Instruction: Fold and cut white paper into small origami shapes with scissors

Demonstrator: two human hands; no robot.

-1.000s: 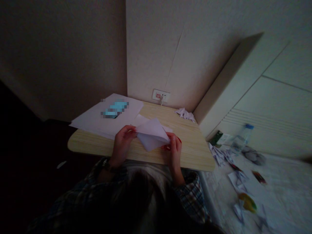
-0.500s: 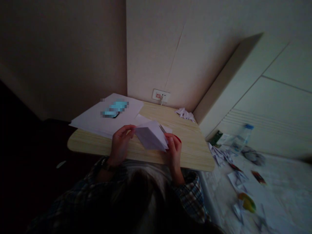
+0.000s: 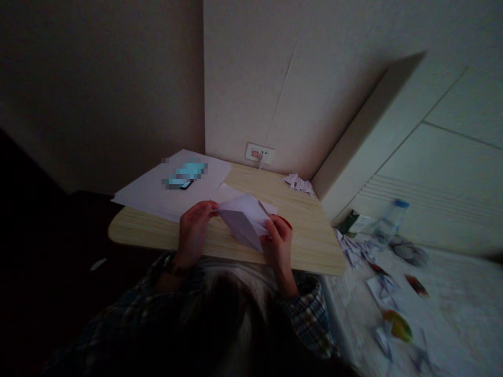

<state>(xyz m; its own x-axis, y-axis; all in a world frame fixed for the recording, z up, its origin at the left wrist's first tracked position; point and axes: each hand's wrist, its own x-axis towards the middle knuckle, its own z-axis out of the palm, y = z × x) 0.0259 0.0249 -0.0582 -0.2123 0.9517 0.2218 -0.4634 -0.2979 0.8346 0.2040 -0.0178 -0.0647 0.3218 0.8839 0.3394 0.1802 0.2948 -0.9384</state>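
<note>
A folded sheet of white paper [image 3: 241, 217] is held up between my two hands, just over the front of the small wooden table [image 3: 310, 246]. My left hand [image 3: 194, 228] pinches its left corner between thumb and fingers. At its right edge, my right hand [image 3: 280, 238] grips the paper with thumb and fingertips. Behind the right fingers shows the red handle of scissors [image 3: 286, 222], with part of a dark blade along the paper's upper edge. Whether the right hand touches the scissors is hidden.
White paper sheets [image 3: 151, 196] cover the table's left part, under a phone [image 3: 186, 175] with a lit screen. Folded paper pieces [image 3: 298, 184] lie at the back right, near a wall socket [image 3: 259, 153]. On the bed [image 3: 459, 314] are a plastic bottle [image 3: 393, 222] and several papers.
The right fingers have shifted on the paper's right edge, and its folded lower corner now tips further down. My left hand keeps nearly the same place.
</note>
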